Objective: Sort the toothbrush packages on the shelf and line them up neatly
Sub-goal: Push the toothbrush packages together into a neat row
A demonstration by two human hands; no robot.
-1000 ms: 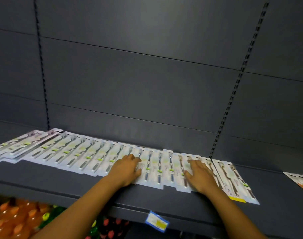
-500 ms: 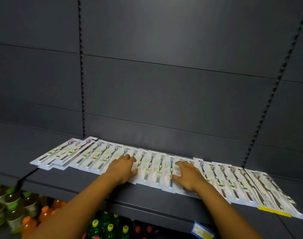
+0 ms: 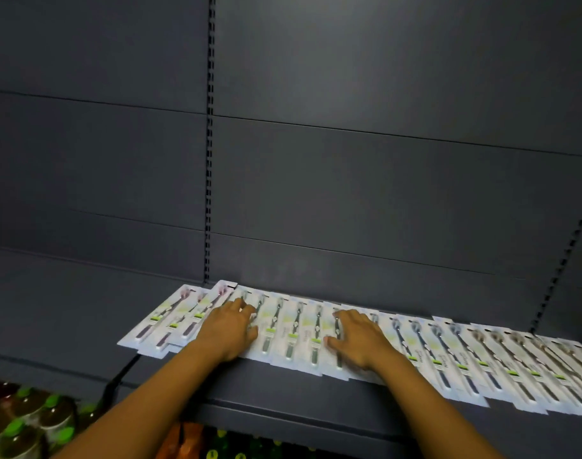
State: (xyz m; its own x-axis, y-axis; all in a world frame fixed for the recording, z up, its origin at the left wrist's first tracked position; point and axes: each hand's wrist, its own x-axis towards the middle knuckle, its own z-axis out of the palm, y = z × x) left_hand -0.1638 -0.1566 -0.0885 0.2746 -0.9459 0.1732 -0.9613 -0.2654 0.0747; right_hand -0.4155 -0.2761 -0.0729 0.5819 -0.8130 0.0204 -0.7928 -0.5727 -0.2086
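The left hand (image 3: pixel 228 329) lies palm-down with its grip released, fingers nearly straight and spread a little, resting flat on the toothbrush packages (image 3: pixel 296 329) near the left end of the row. The right hand (image 3: pixel 357 339) is also flat and released, fingers spread and reaching toward 11 o'clock, thumb out toward 9 o'clock, pressing on packages near the middle of the row; neither hand curls round anything. The packages lie flat on the dark shelf (image 3: pixel 283 392), side by side and overlapping at their edges, in a band running from about 9 o'clock to 4 o'clock across the view and off the right edge. Each package's long axis runs front to back, brush head toward the back panel (image 3: pixel 349 193) at 12 o'clock and handle toward the shelf's front edge. The few at the left end (image 3: pixel 170 321) are skewed, heads tipped toward 1 o'clock, partly stacked. On the level below at 7 o'clock stand bottles with green caps (image 3: pixel 14 425).
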